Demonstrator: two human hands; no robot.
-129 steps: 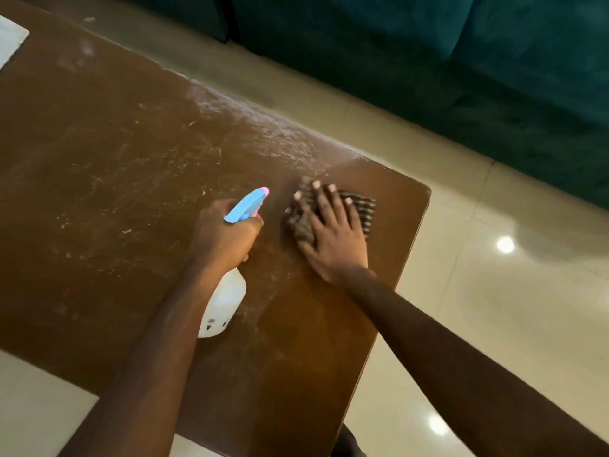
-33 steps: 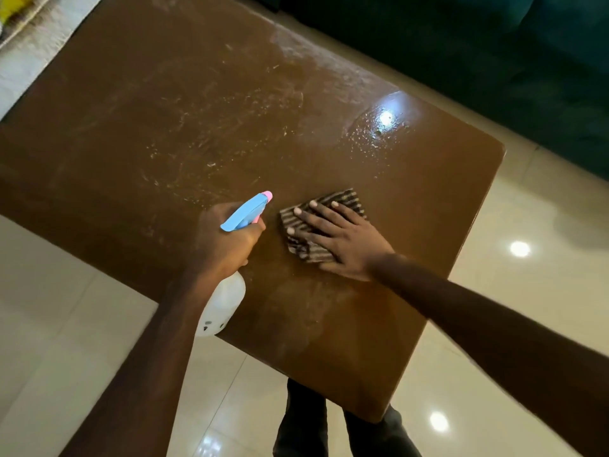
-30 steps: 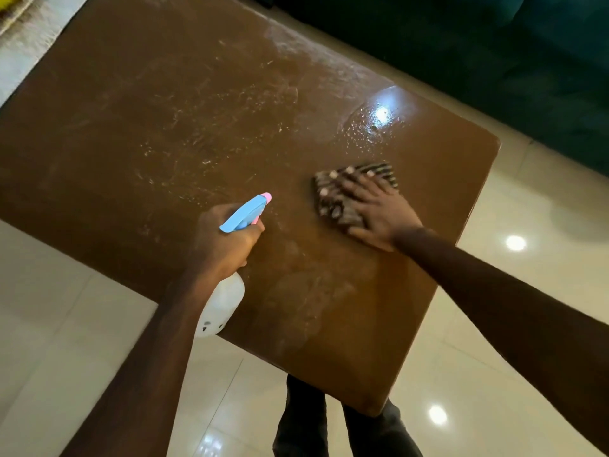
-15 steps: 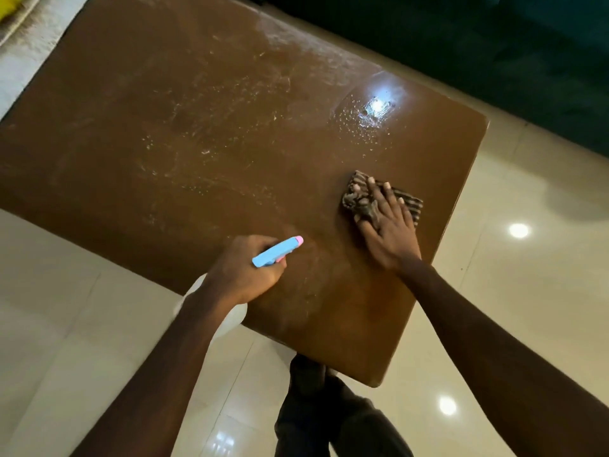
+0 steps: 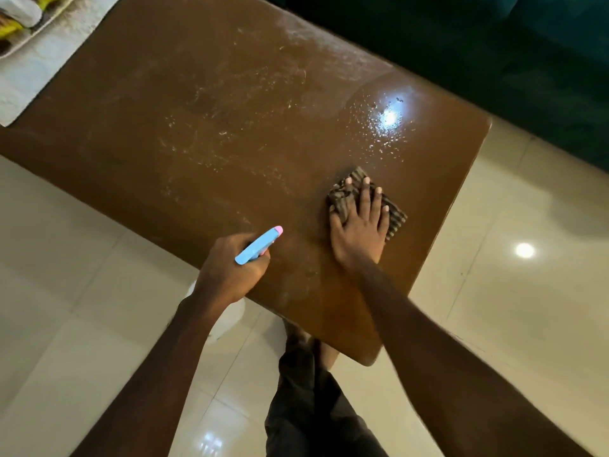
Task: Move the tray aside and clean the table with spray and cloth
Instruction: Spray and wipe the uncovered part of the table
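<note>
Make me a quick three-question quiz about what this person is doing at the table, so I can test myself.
1. True or false: the left hand holds the spray bottle.
2. What is the right hand doing with the striped cloth? A: pressing it flat on the table. B: lifting it into the air. C: wringing it out.
3. What colour is the tip of the bottle's nozzle?

Key: 1 true; 2 A; 3 pink.
</note>
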